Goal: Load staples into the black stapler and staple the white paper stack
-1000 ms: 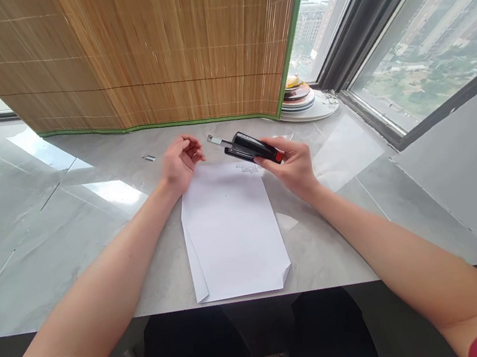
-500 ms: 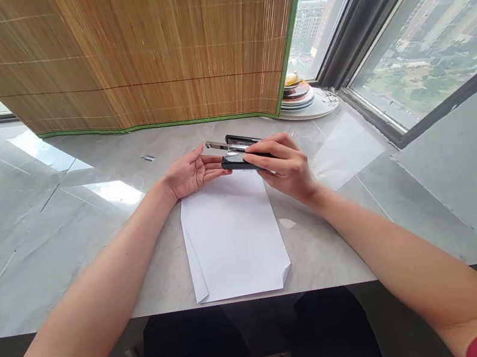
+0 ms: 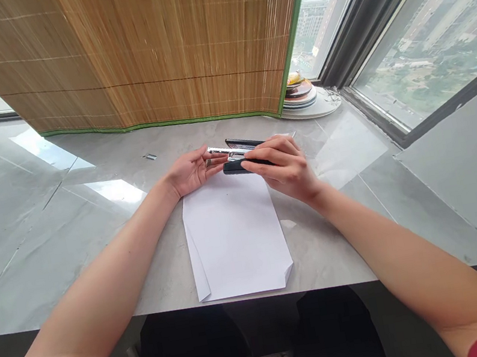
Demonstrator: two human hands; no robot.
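A black stapler (image 3: 234, 167), swung apart with its metal staple rail showing, is in my right hand (image 3: 284, 164). The right fingers wrap its rear end, hiding that part. My left hand (image 3: 194, 170) is open, its palm turned up and fingers stretched toward the stapler's front. The left thumb tip comes close to the rail's end; whether they touch I cannot tell. Below the stapler lies white paper (image 3: 237, 239), with a fold along its left side and its lower right corner curled up. A small silvery piece (image 3: 150, 156), perhaps a strip of staples, rests left of my hands.
A bamboo blind (image 3: 153, 52) with green edging hangs at the back of the grey tiled counter (image 3: 11, 241). Stacked plates (image 3: 302, 97) stand in the back right corner beside the window frame (image 3: 358, 18). The counter's front edge runs just below the paper.
The stapler has tilted a little in my right hand, and its metal rail now sits slightly lower. My left fingers have shifted slightly behind it. The view has moved a little.
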